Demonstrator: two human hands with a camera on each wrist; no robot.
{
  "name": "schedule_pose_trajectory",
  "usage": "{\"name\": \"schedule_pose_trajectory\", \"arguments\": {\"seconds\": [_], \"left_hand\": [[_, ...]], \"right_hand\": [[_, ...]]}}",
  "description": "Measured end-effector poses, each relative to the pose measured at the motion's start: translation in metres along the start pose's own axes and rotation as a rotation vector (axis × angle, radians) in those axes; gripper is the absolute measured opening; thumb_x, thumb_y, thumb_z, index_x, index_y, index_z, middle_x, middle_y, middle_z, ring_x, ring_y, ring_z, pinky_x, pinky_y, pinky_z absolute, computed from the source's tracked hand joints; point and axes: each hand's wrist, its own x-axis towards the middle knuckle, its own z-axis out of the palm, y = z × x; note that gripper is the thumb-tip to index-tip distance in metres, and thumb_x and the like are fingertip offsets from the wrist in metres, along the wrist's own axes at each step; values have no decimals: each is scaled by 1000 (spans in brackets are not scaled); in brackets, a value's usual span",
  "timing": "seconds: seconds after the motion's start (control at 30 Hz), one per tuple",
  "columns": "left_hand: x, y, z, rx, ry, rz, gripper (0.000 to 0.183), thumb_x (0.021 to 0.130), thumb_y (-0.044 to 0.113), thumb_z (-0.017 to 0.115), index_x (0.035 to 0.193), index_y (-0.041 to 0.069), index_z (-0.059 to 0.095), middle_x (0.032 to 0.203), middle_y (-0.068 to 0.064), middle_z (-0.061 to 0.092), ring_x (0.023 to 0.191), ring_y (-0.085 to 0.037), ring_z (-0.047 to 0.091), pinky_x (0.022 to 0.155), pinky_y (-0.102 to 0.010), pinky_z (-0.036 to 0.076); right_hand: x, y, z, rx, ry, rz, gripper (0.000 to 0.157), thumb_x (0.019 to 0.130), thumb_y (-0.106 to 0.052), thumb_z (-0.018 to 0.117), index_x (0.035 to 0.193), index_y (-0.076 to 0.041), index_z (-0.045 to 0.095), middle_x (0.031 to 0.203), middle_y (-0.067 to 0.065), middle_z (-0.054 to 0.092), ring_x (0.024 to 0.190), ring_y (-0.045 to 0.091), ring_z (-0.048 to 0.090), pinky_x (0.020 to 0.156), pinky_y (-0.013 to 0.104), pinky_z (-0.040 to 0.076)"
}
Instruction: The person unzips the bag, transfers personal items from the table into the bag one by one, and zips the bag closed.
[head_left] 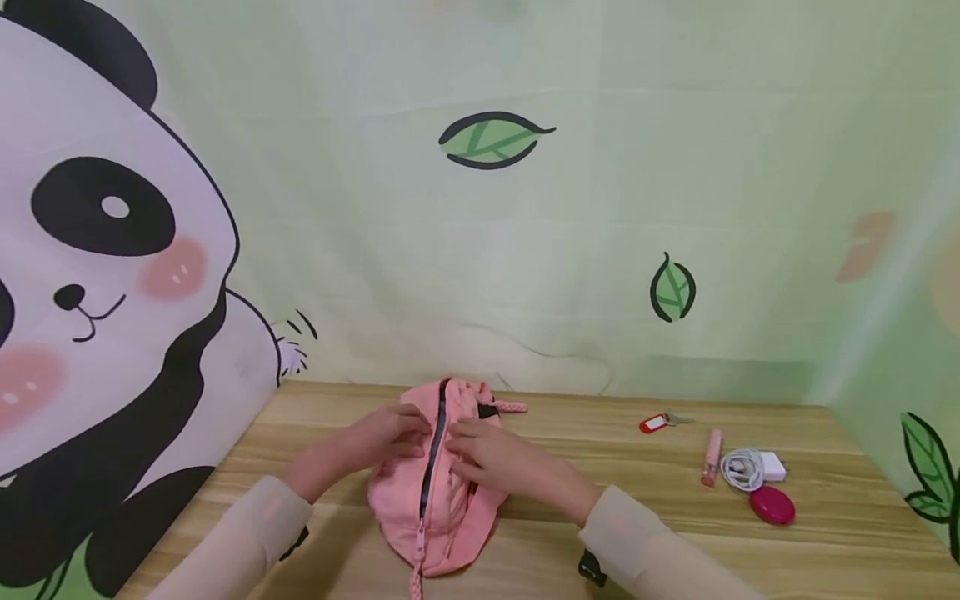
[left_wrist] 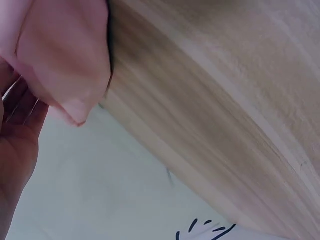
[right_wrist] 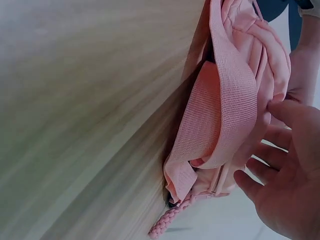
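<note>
Pink bag on tabletop. Right hand touches it, fingers loosely spread; left hand against it, grip unclear.

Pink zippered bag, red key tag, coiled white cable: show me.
Pink zippered bag (head_left: 442,502): head view, fabric beside the zipper.
Red key tag (head_left: 656,423): head view, pale label.
Coiled white cable (head_left: 729,472): head view, coil's left side.

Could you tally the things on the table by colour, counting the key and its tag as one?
Light pink: 2 (bag, slim tube)
White: 2 (coiled cable, charger plug)
Deep pink: 1 (round case)
Red and silvery: 1 (tagged key)
Total: 6
</note>
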Motion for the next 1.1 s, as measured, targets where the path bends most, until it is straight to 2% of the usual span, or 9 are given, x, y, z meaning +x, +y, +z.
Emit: {"name": "schedule_pose_trajectory", "arguments": {"seconds": [0.13,0.2,0.3,0.43,0.57,0.7,0.83,0.9,1.1], "left_hand": [[6,2,0,1,63,31,7,90,7,76,97,6,76,92,-1,68,83,-13,65,75,-28,56],[5,1,0,-25,85,11,3,90,5,76,92,7,76,89,1,69,81,-11,64,73,-28,56],[-2,-2,-2,-127,148,-41,5,91,4,74,92,9,75,88,2,70,80,-8,64,72,-27,56],[-13,-5,-12,-230,298,-47,5,91,6,73,95,9,75,88,-2,72,80,-8,65,72,-28,57],[-17,-3,-19,-238,409,-18,9,88,3,75,96,8,76,90,-3,74,82,-9,68,72,-30,59],[-20,0,-16,-254,400,-64,14,88,1,75,99,10,77,95,0,75,85,-9,69,75,-30,59],[-30,0,-8,-259,350,-118,15,91,2,72,102,10,78,98,-2,76,89,-11,70,77,-32,60],[-36,0,-5,-255,340,-138,14,92,2,71,103,10,77,99,-2,76,90,-12,71,78,-32,60],[-53,-2,-7,-209,385,-170,14,91,2,72,100,11,78,95,1,76,88,-9,70,76,-31,59]], "right_hand": [[5,0,-5,6,-54,38,41,105,-28,57,139,-5,61,154,15,46,145,26,41,117,39,36],[7,0,-5,24,-94,61,42,105,-30,57,140,-7,60,155,12,47,143,24,44,115,37,38],[10,-2,-3,46,-133,74,40,105,-32,57,139,-11,61,152,7,51,135,18,53,110,32,43],[11,-4,-1,12,-128,24,31,103,-25,59,129,-11,68,132,3,66,116,13,63,99,26,50],[9,-4,-2,-36,-138,7,27,99,-19,63,123,-11,71,116,-1,71,108,10,65,94,22,51],[8,-4,0,-69,-157,-35,30,98,-18,63,126,-10,69,123,-1,70,117,10,63,99,21,48],[1,-6,7,-14,-201,-35,40,102,-21,59,140,-9,61,145,4,58,136,16,51,112,26,40],[-6,-7,6,52,-231,1,46,101,-22,60,146,-11,55,153,6,50,144,19,43,116,30,35],[-38,-11,-15,104,-274,26,56,104,-26,56,157,-18,41,164,3,34,152,25,26,121,35,28]]}}
